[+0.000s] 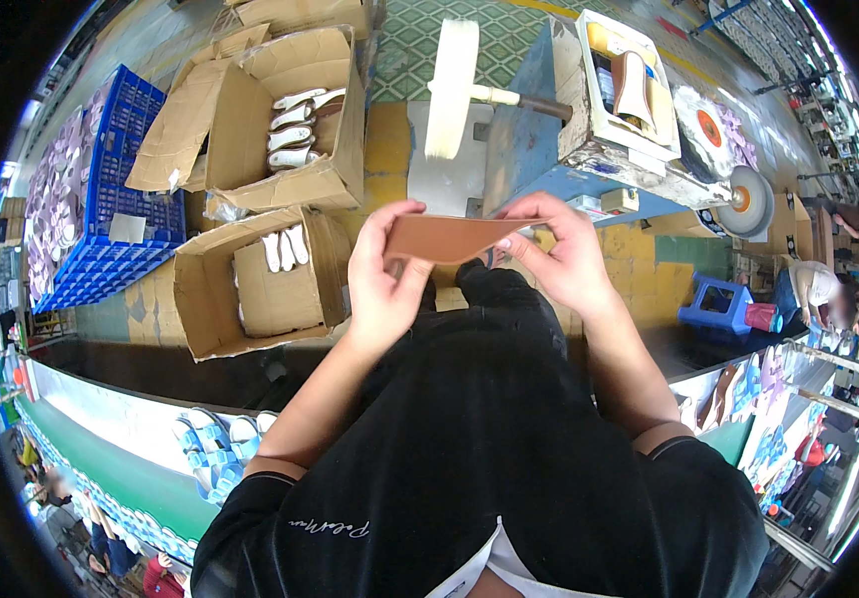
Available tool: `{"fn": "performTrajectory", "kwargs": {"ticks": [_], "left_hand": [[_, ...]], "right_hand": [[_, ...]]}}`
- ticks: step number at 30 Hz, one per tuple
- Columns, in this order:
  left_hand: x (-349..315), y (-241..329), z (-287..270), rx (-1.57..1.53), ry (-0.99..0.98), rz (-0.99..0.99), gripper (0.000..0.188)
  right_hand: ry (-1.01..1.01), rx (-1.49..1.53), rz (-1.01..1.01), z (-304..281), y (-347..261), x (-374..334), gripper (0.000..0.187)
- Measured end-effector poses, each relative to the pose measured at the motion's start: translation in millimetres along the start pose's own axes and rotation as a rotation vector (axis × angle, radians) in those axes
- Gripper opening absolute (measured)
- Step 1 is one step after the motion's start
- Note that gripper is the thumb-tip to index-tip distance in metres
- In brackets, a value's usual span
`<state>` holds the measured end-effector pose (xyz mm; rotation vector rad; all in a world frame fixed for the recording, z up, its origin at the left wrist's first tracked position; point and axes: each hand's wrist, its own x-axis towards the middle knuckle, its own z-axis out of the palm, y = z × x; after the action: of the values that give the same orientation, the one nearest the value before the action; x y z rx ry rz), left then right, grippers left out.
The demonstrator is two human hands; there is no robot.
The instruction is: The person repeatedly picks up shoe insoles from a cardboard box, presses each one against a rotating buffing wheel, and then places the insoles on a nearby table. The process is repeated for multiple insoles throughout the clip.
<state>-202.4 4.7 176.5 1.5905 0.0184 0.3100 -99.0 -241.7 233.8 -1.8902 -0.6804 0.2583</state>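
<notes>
Both my hands hold a brown shoe sole (449, 235) level in front of my body, its flat side facing up. My left hand (385, 274) grips one end, with the thumb under the near edge. At the other end, my right hand (561, 261) pinches the narrower part between thumb and fingers. Just beyond the sole stands a pale buffing wheel (452, 90) on a shaft, apart from the sole. The shaft comes out of a worn blue machine (539, 149) at the right.
A white tray (671, 140) on the machine holds another brown sole (632, 90). Further right is a grey wheel (748, 201). Cardboard boxes (340, 149) with white soles stand left, beside a blue crate (130, 199). Behind me, sandals (212, 448) lie on a green conveyor (120, 458). A person (813, 284) is at right.
</notes>
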Motion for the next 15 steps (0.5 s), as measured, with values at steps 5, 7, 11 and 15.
{"fn": "performTrajectory", "kwargs": {"ticks": [5, 7, 11, 15], "left_hand": [[25, -66, -3, -0.429, -0.022, -0.219, 0.058], [35, -97, -2, -0.573, 0.001, -0.322, 0.053], [67, -154, 6, -0.676, 0.147, -0.493, 0.050], [107, -202, 31, -0.609, 0.356, -0.681, 0.052]], "right_hand": [[-0.012, -0.259, -0.007, 27, 25, 9, 0.019], [0.012, -0.366, 0.072, 45, 44, 16, 0.020], [0.029, -0.315, 0.204, 65, 85, 39, 0.021], [0.060, -0.289, 0.215, 76, 120, 64, 0.023]]}}
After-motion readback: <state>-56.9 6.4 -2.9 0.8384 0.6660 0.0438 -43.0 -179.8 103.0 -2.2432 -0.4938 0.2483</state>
